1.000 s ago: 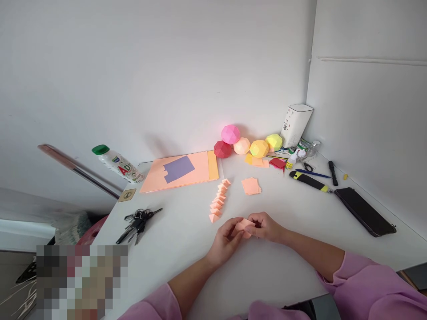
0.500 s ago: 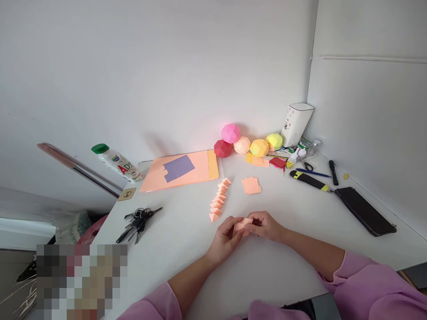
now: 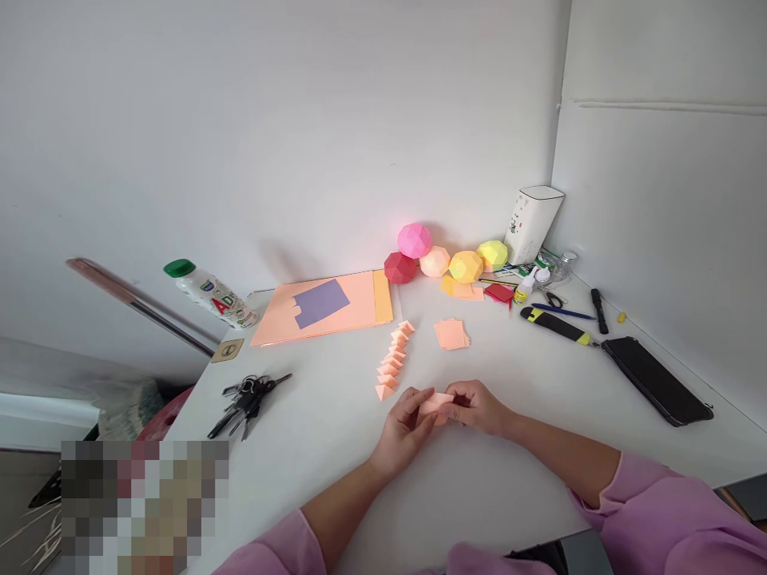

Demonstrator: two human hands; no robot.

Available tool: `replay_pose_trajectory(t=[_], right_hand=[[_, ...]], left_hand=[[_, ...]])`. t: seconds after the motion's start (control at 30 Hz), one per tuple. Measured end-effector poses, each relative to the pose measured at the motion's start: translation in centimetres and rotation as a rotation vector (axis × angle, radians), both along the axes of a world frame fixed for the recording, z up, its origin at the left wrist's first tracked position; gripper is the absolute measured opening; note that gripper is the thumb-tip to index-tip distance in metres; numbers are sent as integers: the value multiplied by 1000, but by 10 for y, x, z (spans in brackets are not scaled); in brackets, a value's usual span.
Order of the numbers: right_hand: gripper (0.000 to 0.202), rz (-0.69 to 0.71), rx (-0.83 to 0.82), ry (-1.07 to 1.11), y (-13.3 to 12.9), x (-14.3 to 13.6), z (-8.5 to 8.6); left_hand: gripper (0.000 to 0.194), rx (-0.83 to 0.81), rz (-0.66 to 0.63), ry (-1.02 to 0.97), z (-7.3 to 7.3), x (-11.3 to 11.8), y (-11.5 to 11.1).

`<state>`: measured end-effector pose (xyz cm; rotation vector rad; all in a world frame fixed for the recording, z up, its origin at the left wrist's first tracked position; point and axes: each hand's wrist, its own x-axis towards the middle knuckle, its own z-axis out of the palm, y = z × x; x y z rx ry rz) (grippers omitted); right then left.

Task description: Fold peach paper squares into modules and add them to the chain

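Note:
Between my two hands is a small piece of peach paper [image 3: 437, 405], partly folded and partly hidden by fingers. My left hand [image 3: 405, 427] pinches its left side between thumb and fingers. My right hand [image 3: 479, 407] grips the right edge, thumb in front. Just beyond my left hand, a row of folded peach paper units [image 3: 391, 361] lies nested in a line. To the right of that row sits a small stack of flat peach paper squares [image 3: 452, 334].
At the wall stand faceted paper balls [image 3: 415, 240]. Left are peach sheets [image 3: 353, 315] under a purple piece [image 3: 322, 303], a bottle [image 3: 212, 295] and keys [image 3: 252, 397]. On the right lie a utility knife [image 3: 554, 325], a pen [image 3: 563, 311] and a black pouch [image 3: 656, 379].

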<state>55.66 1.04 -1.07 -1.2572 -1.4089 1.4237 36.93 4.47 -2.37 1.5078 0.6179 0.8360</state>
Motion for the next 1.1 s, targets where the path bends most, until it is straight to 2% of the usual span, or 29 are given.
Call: replay_pose_trajectory(t=[0.17, 0.4, 0.67, 0.93, 1.1], right_hand=[[28, -11, -4, -7, 0, 0, -1], [28, -35, 17, 50, 0, 0, 2], [27, -59, 55, 61, 1, 1, 0], [25, -21, 77, 48, 2, 2, 1], [29, -5, 94, 11, 2, 2, 3]], left_hand=[[34, 6, 0, -18, 0, 0, 1], [34, 48, 48, 88, -2, 0, 0], [30, 127, 71, 200, 4, 0, 0], [31, -9, 9, 140, 2, -1, 0], [36, -77, 34, 120, 7, 0, 0]])
